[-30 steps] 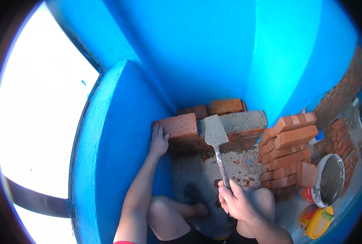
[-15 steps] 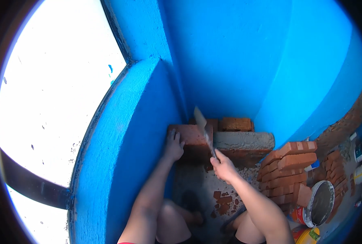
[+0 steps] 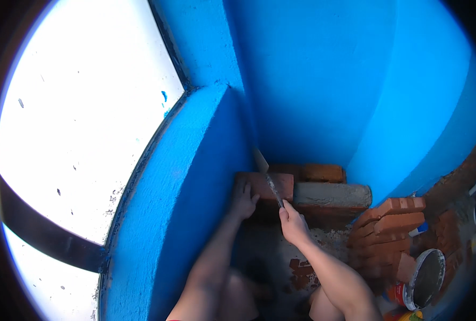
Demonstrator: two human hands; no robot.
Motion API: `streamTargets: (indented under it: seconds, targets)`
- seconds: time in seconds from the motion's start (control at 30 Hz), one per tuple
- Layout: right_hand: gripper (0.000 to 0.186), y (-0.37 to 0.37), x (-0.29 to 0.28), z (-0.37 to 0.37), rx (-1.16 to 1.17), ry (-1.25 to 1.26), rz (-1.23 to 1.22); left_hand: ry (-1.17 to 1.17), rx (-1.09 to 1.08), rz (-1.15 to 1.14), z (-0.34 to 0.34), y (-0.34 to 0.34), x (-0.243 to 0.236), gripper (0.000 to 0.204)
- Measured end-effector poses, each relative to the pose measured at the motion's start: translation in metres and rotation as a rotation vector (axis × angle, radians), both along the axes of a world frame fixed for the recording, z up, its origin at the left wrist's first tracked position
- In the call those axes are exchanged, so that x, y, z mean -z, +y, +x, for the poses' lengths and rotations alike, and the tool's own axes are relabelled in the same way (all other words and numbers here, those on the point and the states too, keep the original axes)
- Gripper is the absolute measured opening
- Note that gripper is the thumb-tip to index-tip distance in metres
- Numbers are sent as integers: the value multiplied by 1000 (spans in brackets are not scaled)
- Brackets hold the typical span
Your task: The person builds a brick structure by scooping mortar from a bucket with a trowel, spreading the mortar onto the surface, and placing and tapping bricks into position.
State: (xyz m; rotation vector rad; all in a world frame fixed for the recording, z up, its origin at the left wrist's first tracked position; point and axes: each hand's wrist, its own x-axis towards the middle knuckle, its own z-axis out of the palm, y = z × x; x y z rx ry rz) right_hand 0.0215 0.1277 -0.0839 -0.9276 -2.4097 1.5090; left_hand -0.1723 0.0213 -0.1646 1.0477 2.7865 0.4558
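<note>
— Since the upper red brick (image 3: 283,187) lies near the middle of your view, take it as the hub of the dial: what is listed for your left hand (image 3: 245,203)?
— One hand, at eight o'clock, on the brick's left end. Your fingers are spread and extended over it, not wrapped around it.
— And your right hand (image 3: 294,224)?
— One hand, at five o'clock, fingers closed around the handle of a trowel (image 3: 271,185). Its shaft crosses in front of the brick; the blade, seen nearly edge-on, points to eleven. Whether it touches the brick, you cannot tell from here.
— Setting of the brick?
— Left end of a low brick course, beside the blue side wall (image 3: 195,203). At three o'clock, just past its right end, you have a bed of grey mortar (image 3: 332,193). Between two and three, behind that bed: an orange brick (image 3: 323,172).
— Outlying stock?
— Between three and four, a stack of bricks (image 3: 387,230). At four, farther out, a bucket (image 3: 427,278) with a pale rim and grey contents. Between five and six, on the floor, broken brick pieces (image 3: 302,274). Between nine and ten, a bright window (image 3: 88,107).
</note>
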Motion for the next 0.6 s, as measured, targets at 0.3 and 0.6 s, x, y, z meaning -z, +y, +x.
streamTargets:
  seconds: [0.3,0.6]
  targets:
    - [43,3,13,0,17,-56,55,-56,89,312,-12,4,33,61]
    - [30,-19,-50,48,40,261,-721,217,233,277,-80,-27,78,58]
